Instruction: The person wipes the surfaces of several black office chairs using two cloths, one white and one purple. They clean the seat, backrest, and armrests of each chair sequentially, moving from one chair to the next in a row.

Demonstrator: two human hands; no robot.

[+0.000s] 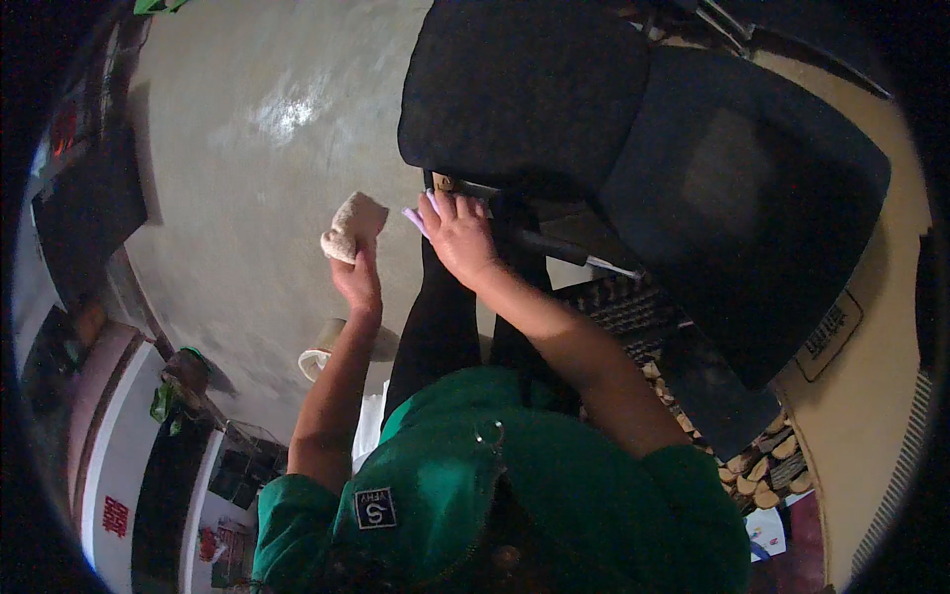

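Observation:
My left hand grips a folded beige cloth and holds it up over the floor, left of my legs. The cloth looks like terry towelling. To its right, my right hand has its fingers bent over a light-purple object, two narrow ends of which stick out on the thumb side. The rest of that object is hidden under the fingers. This hand is by the near edge of a black padded chair's seat, above my dark trousers. A small brown piece bearing marks shows just beyond the fingers.
The chair's broad black backrest spreads to the right. Split firewood is visible at the lower right. A pale cylindrical container lies or stands beside my left forearm on the shiny grey floor. Dark furniture lines the far left.

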